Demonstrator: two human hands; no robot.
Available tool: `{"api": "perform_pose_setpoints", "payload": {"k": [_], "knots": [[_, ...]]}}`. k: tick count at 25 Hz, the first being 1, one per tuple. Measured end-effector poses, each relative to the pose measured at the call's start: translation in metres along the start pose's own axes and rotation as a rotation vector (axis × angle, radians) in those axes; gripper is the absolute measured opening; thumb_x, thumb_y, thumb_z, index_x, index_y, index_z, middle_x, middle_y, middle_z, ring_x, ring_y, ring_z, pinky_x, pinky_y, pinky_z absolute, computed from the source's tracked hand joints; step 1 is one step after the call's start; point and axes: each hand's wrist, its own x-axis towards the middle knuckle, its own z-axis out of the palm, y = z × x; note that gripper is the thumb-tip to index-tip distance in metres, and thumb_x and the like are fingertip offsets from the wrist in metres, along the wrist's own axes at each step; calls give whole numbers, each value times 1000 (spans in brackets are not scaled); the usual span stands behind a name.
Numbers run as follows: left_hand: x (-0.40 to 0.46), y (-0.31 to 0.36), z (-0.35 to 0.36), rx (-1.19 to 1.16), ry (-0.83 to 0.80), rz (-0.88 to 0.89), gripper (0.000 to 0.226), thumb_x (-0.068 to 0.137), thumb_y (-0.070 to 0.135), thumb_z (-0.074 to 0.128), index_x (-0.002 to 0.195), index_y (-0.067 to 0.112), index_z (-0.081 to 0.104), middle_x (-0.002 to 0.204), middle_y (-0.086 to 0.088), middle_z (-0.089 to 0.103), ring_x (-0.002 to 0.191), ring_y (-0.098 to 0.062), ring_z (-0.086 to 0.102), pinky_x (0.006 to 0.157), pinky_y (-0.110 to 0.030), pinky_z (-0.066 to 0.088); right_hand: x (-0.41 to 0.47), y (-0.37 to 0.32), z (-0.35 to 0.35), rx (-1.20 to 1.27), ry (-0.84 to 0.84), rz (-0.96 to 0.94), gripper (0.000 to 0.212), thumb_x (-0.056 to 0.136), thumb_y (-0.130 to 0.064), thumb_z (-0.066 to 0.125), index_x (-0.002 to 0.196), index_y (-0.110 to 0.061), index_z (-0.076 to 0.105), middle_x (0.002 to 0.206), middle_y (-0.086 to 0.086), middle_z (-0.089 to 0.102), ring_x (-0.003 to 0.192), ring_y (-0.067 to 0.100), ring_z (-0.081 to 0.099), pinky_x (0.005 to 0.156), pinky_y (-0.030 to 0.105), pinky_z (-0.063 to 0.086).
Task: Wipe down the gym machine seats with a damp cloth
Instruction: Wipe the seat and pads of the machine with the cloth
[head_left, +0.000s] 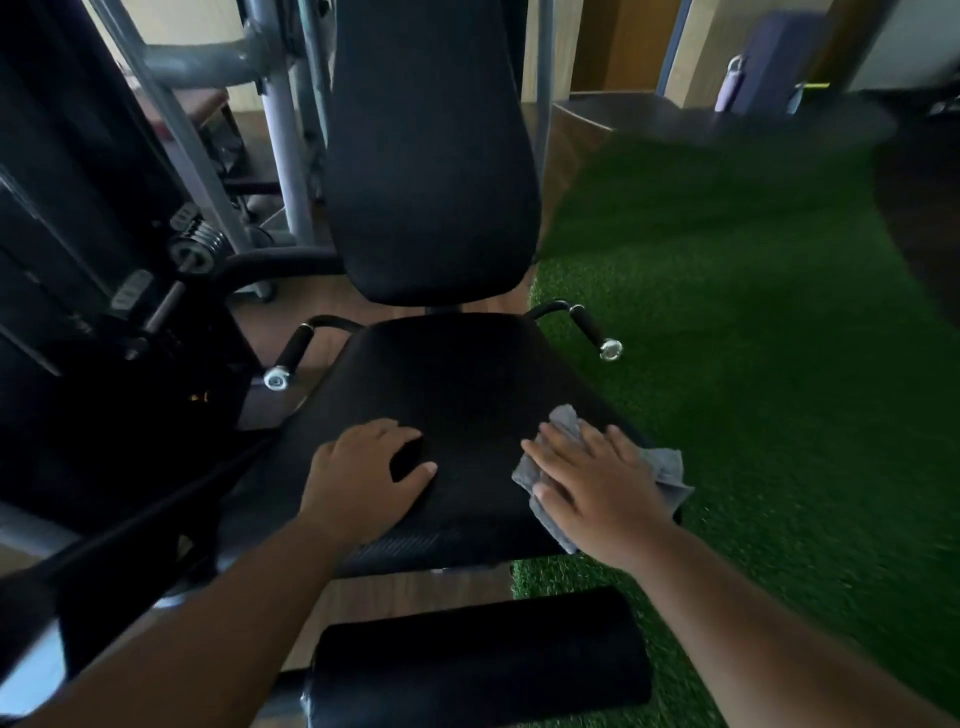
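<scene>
A black padded machine seat (457, 384) fills the middle of the head view, with its black backrest (431, 156) rising behind it. My right hand (597, 483) lies flat, fingers spread, pressing a grey cloth (563, 421) onto the seat's right front part. The cloth sticks out past the fingers and over the seat's right edge. My left hand (363, 473) rests on the seat's left front part, fingers loosely bent, thumb out, holding nothing.
Two black side handles with chrome ends (592, 330) (291, 356) flank the seat. A black leg pad (478, 654) lies below the seat's front edge. The dark weight stack frame (93, 312) stands left. Green turf (753, 338) covers the floor right.
</scene>
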Motion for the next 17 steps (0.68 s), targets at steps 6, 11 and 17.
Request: {"api": "perform_pose_setpoints", "payload": {"k": [6, 11, 17], "knots": [[30, -12, -9, 69, -194, -121, 72, 89, 76, 29, 149, 36, 34, 160, 3, 29, 149, -19, 22, 119, -46, 21, 37, -7, -18, 17, -246, 437, 69, 98, -57, 10, 158, -28, -4, 167, -4, -8, 153, 29, -3, 118, 59, 13], [74, -15, 4, 13, -215, -157, 63, 94, 65, 36, 150, 36, 34, 162, 2, 26, 150, -18, 18, 121, -47, 16, 79, -44, -14, 70, -217, 60, 67, 100, -52, 14, 159, -23, 3, 167, -1, -4, 153, 26, -4, 123, 46, 4], [73, -13, 9, -11, -165, -197, 62, 91, 63, 36, 148, 38, 34, 162, 8, 23, 150, -12, 14, 122, -43, 12, 150, 24, -4, 108, -251, -17, 65, 100, -52, 17, 159, -26, 6, 167, -4, 0, 153, 23, 4, 123, 44, 8]]}}
